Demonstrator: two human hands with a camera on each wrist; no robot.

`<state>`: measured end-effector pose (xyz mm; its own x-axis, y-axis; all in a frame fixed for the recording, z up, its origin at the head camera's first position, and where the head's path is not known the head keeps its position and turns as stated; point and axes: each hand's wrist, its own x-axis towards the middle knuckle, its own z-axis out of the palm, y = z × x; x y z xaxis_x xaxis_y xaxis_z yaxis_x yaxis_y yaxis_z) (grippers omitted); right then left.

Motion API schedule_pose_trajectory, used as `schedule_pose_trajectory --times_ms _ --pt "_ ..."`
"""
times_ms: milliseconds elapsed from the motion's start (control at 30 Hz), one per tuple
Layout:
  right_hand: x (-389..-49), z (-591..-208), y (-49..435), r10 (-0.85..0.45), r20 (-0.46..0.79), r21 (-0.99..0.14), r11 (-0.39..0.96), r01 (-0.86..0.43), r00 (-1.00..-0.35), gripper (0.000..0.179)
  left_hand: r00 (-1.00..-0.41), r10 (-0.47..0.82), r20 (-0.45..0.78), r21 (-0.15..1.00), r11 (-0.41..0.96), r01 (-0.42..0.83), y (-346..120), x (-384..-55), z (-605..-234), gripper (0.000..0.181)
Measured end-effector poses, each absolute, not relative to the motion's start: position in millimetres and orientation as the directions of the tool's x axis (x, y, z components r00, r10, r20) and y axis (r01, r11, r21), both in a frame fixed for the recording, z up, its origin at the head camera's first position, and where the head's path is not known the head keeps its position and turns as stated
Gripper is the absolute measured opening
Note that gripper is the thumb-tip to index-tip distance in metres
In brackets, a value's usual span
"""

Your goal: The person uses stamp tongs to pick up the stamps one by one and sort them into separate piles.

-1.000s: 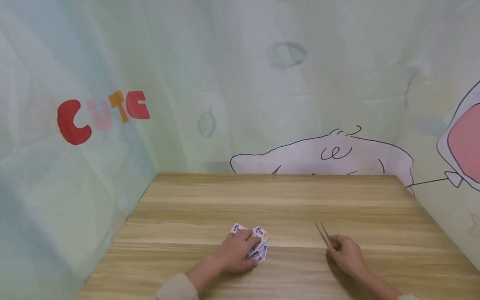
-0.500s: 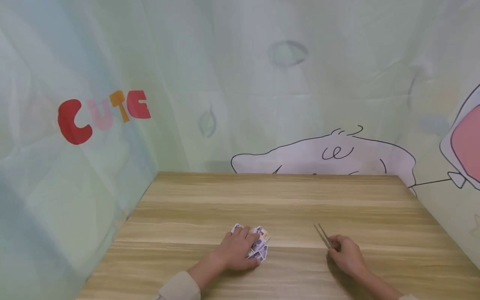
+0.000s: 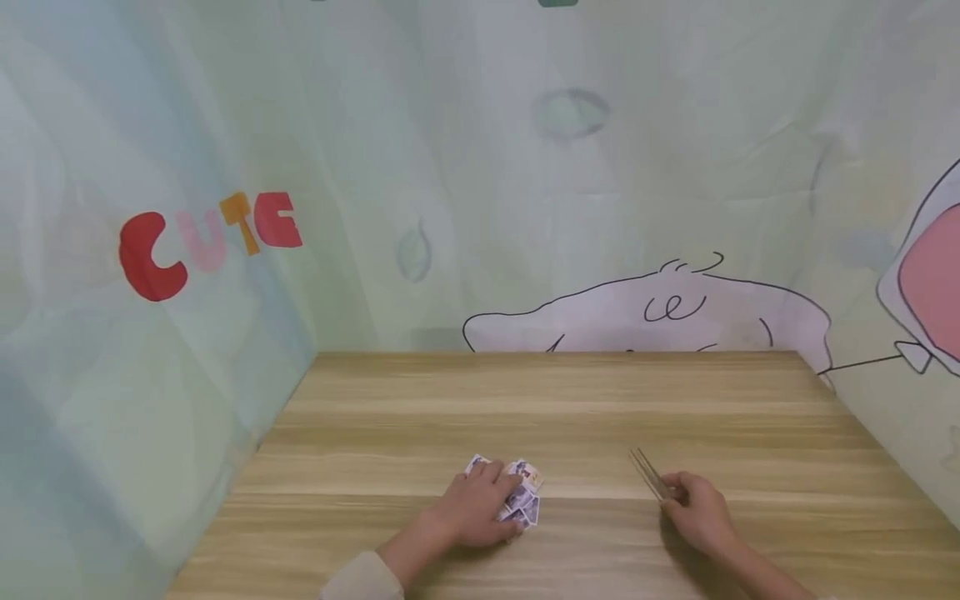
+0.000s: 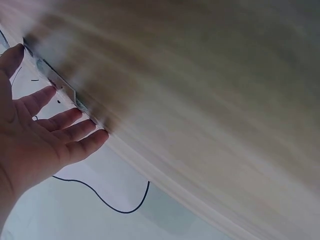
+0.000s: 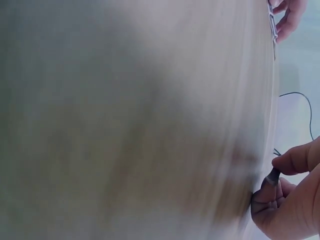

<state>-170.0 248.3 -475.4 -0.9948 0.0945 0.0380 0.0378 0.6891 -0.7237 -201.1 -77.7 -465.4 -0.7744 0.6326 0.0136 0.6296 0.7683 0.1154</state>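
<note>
A loose pile of small printed paper pieces with white borders, like stamps (image 3: 521,498), lies on the wooden table. Over its left part rests my left hand (image 3: 474,505), covering some of the pieces. In the left wrist view, the spread fingers (image 4: 67,120) have their tips at the tabletop, along the edge of the pile. To the right, my right hand (image 3: 699,508) pinches a slim pair of metal tweezers (image 3: 651,477) between thumb and fingers. The tweezer tips point away and to the left, with a narrow gap between them, well apart from the pile.
The wood-grain table (image 3: 570,383) reaches back to a pale green printed curtain (image 3: 450,167), which also hangs along both sides. Coloured letters (image 3: 210,242) are printed on the left side, and a pink balloon drawing (image 3: 933,275) on the right.
The tweezer tips have come slightly closer together. The head view has tilted a little, so the scene sits slightly lower. Both hands stay nearly where they were.
</note>
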Motion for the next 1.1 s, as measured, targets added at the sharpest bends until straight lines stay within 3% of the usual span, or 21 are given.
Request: schedule_pose_trajectory --times_ms 300,567,1100 --pt "-163.9 -472.6 244.4 0.100 0.054 -0.748 0.664 0.027 -0.994 0.028 -0.782 0.623 0.023 0.143 0.772 0.619 -79.6 -198.0 -466.1 0.063" --pt "-163.9 -469.8 249.7 0.077 0.132 -0.721 0.692 -0.042 -0.988 0.028 -0.779 0.627 0.021 0.154 0.768 0.622 -78.8 -197.3 -459.6 0.063" --pt "-158.1 -453.1 255.9 0.008 0.134 -0.662 0.745 -0.083 -0.991 0.018 -0.758 0.651 0.040 0.170 0.743 0.648 -80.5 -199.0 -459.5 0.058"
